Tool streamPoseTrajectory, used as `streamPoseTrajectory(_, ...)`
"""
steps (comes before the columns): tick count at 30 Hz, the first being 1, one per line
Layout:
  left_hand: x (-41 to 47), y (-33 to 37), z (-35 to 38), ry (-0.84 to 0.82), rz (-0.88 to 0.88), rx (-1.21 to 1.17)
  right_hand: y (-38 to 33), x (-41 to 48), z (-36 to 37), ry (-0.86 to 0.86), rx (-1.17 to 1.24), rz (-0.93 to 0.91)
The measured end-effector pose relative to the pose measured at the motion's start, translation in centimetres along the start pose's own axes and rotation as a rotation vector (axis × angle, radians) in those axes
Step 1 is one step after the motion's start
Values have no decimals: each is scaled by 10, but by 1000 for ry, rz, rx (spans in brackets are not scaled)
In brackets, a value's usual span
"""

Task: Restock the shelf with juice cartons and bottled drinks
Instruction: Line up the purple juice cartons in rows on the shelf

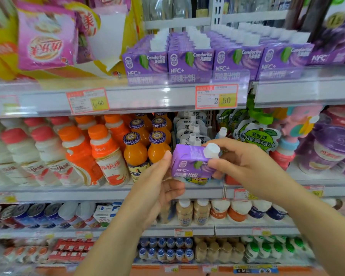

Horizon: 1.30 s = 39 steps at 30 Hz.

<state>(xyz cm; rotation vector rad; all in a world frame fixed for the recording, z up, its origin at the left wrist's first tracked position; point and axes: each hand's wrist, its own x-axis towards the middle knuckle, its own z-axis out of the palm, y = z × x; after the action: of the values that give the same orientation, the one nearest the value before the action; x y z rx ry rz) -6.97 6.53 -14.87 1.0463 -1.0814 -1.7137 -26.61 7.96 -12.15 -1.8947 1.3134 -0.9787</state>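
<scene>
A small purple juice carton (189,161) with a white cap is held in front of the middle shelf, tilted. My left hand (157,184) cups it from the left and below, thumb up along its left edge. My right hand (241,162) grips its right end, fingers curled around the cap side. On the upper shelf (147,96) stand several rows of the same purple cartons (191,62), above a 2.50 price tag.
Orange and white drink bottles (106,154) and orange juice bottles (136,154) fill the middle shelf to the left. Spouted pouches (255,136) hang behind the carton. Pink snack packs (46,48) sit upper left. Lower shelves hold small bottles (203,212) and cans.
</scene>
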Motion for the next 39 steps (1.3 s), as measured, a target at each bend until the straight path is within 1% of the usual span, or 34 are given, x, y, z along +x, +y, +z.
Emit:
streamPoseTrajectory(3, -4, 18, -6, -59, 236, 289, -16, 6, -8, 38, 91, -18)
streamPoseTrajectory(5, -3, 36, -6, -65, 420, 426, -28, 12, -15, 29, 112, -46)
streamPoseTrajectory(7, 0, 58, -3, -51, 569, 465, -42, 20, -24, 23, 127, -77)
streamPoseTrajectory(10, 3, 93, 3, -74, 691, 475, -66, 30, -41, 49, 114, -125)
streamPoseTrajectory(13, 5, 122, 7, -120, 807, 552, -90, 38, -63, 93, -49, -204)
streamPoseTrajectory(16, 11, 153, 13, -122, 933, 634, -121, 46, -83, 85, -238, -261)
streamPoseTrajectory(18, 17, 174, 16, -113, 1017, 681, -138, 56, -94, 104, -323, -291)
streamPoseTrajectory(20, 23, 195, 20, -88, 1078, 762, -150, 70, -104, 141, -362, -318)
streamPoseTrajectory(22, 33, 213, 20, -24, 1132, 916, -156, 88, -112, 199, -417, -331)
streamPoseTrajectory(23, 41, 222, 17, 35, 1171, 1027, -156, 99, -115, 228, -465, -326)
streamPoseTrajectory(25, 58, 238, 9, 217, 1246, 1246, -154, 124, -122, 280, -552, -303)
streamPoseTrajectory(26, 67, 244, 4, 310, 1243, 1338, -152, 137, -125, 300, -578, -290)
streamPoseTrajectory(27, 75, 249, -1, 384, 1200, 1416, -149, 150, -127, 316, -598, -275)
streamPoseTrajectory(29, 87, 253, -6, 461, 1071, 1543, -143, 177, -132, 340, -642, -238)
streamPoseTrajectory(31, 97, 249, -9, 438, 992, 1593, -137, 201, -135, 343, -665, -209)
streamPoseTrajectory(33, 105, 243, -10, 379, 951, 1525, -132, 224, -136, 321, -648, -177)
streamPoseTrajectory(35, 110, 236, -10, 361, 911, 1500, -126, 245, -135, 290, -657, -127)
streamPoseTrajectory(39, 116, 231, -13, 355, 894, 1571, -115, 274, -137, 202, -712, -47)
